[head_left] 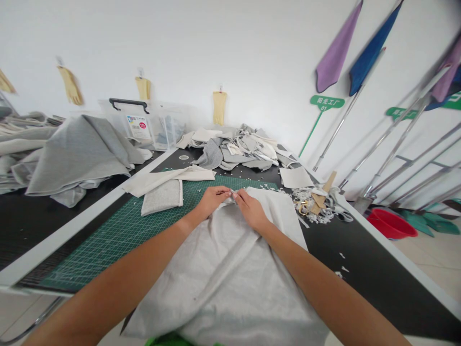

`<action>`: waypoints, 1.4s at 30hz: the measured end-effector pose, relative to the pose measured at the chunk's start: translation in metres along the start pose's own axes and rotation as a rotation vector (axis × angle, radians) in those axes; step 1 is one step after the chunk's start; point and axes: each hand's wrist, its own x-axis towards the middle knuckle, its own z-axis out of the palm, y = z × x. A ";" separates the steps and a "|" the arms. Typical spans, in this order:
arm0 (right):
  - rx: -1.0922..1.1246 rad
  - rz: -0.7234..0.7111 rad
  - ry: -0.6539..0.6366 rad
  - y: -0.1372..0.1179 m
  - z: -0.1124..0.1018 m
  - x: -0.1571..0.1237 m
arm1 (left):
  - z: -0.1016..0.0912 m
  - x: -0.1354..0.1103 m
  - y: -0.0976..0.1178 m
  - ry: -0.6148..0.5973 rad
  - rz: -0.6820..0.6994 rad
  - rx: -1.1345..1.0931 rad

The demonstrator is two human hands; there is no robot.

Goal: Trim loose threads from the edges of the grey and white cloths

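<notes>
Head view, left hand [213, 202], right hand [251, 209] on cloth [230, 283], fingertips [226, 191] unclear

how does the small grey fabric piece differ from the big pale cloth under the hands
The small grey fabric piece is darker, flat and white-edged; the large pale grey cloth is lighter and rumpled. The piece lies untouched; the left hand and right hand pinch the cloth. Both are fabric.

Two hands [216, 202] are counted, four yellow gloves [71, 85] are hung at eleven o'clock, one red basin [391, 223] is placed at four o'clock, and one cutting mat [108, 240] is laid at eight o'clock.
</notes>
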 end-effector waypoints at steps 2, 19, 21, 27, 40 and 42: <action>0.000 0.002 0.000 0.000 0.000 0.000 | 0.000 -0.001 0.001 -0.004 -0.006 -0.006; -0.029 -0.029 -0.013 -0.002 -0.002 0.000 | 0.001 -0.005 0.009 -0.016 -0.056 -0.003; -0.019 -0.039 0.000 -0.002 -0.001 0.000 | 0.000 -0.004 0.007 -0.030 -0.055 -0.016; 0.082 -0.012 0.063 -0.006 -0.001 0.000 | 0.001 -0.003 0.006 -0.050 -0.039 -0.014; 0.084 0.103 0.233 0.008 -0.006 0.008 | -0.019 0.007 -0.005 0.189 0.032 0.354; 0.028 0.129 0.243 0.015 -0.011 0.010 | -0.028 0.007 -0.007 0.277 0.009 0.449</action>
